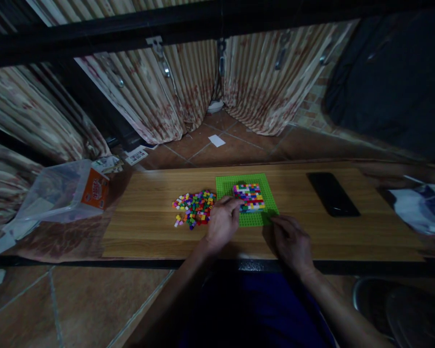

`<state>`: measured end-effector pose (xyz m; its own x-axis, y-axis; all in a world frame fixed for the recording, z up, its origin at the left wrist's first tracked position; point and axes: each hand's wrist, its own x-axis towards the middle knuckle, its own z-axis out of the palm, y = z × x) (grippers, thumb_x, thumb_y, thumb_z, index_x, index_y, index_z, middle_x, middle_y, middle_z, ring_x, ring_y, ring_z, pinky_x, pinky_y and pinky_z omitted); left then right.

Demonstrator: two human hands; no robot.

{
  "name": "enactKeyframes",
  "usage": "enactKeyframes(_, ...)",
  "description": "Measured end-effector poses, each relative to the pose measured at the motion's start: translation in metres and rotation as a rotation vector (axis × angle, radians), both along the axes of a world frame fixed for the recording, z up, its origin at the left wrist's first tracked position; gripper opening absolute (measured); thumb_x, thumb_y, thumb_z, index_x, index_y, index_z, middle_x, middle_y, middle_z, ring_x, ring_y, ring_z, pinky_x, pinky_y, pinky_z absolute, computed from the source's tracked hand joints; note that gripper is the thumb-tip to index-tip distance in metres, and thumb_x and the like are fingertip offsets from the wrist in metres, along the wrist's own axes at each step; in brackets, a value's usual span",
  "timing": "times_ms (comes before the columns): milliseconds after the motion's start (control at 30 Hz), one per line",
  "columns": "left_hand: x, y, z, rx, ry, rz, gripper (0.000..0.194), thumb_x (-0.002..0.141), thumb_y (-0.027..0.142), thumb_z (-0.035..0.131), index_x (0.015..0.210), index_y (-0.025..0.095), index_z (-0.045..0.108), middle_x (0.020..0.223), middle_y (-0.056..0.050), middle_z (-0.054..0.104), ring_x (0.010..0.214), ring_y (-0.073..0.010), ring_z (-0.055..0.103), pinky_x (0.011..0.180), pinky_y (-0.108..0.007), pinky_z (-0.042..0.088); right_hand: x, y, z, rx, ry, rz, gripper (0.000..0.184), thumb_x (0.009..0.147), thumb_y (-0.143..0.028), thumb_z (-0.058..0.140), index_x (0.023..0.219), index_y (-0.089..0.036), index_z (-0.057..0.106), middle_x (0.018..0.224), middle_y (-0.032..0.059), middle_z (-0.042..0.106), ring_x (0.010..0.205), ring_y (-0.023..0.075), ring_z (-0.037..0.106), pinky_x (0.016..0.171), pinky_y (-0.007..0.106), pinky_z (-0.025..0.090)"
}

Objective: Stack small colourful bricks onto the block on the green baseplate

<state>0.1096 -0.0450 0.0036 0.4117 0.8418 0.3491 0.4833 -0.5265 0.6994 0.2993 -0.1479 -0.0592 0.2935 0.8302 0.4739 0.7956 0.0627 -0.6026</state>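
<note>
A green baseplate lies on a wooden board, with a patch of small coloured bricks built on its middle. My left hand rests at the plate's left edge, its fingers pinched together against the left side of the built patch; what they hold is too small to make out. My right hand lies on the board at the plate's near right corner, fingers curled and touching the plate's edge. A loose pile of coloured bricks sits just left of my left hand.
A black phone lies on the board to the right. A clear plastic tub with an orange label sits off the board's left end. Striped curtains hang behind, above a tiled floor. White and blue wrapping is at far right.
</note>
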Motion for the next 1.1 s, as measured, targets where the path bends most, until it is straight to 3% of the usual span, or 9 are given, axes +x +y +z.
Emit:
enactKeyframes(267,0.005,0.004,-0.01,0.071,0.065,-0.027,0.026,0.091,0.011,0.052,0.101,0.023,0.073,0.099,-0.004,0.068,0.088,-0.015,0.065,0.08,-0.026,0.054,0.0,0.0,0.0,-0.023,-0.003,-0.008,0.025,0.093,-0.029,0.049,0.095,-0.019,0.071,0.099,0.0111,0.071,0.092,0.0226,0.068,0.085,0.04,0.056)
enactKeyframes(600,0.008,0.005,-0.01,0.098,0.164,0.006,0.026,0.091,0.013,0.053,0.107,0.024,0.069,0.098,-0.003,0.069,0.092,-0.0182,0.064,0.085,-0.032,0.053,-0.001,0.0,0.001,-0.012,-0.015,-0.001,0.024,0.093,-0.027,0.048,0.095,-0.02,0.071,0.098,0.0099,0.071,0.091,0.0214,0.068,0.084,0.038,0.056)
enactKeyframes(800,0.013,-0.001,-0.014,0.075,0.132,0.064,0.027,0.094,0.016,0.049,0.114,0.023,0.065,0.103,-0.004,0.071,0.098,-0.0201,0.065,0.09,-0.034,0.053,0.001,0.001,-0.001,-0.013,-0.036,0.004,0.024,0.093,-0.026,0.048,0.094,-0.019,0.071,0.097,0.0102,0.071,0.09,0.0216,0.068,0.083,0.038,0.055)
enactKeyframes(1100,0.015,-0.007,-0.015,0.01,0.103,0.048,0.037,0.093,0.011,0.044,0.124,0.025,0.058,0.112,-0.005,0.069,0.103,-0.0197,0.066,0.092,-0.034,0.054,0.001,0.001,-0.001,-0.041,-0.015,0.007,0.024,0.093,-0.028,0.048,0.094,-0.019,0.071,0.097,0.0106,0.072,0.091,0.0227,0.067,0.084,0.04,0.055)
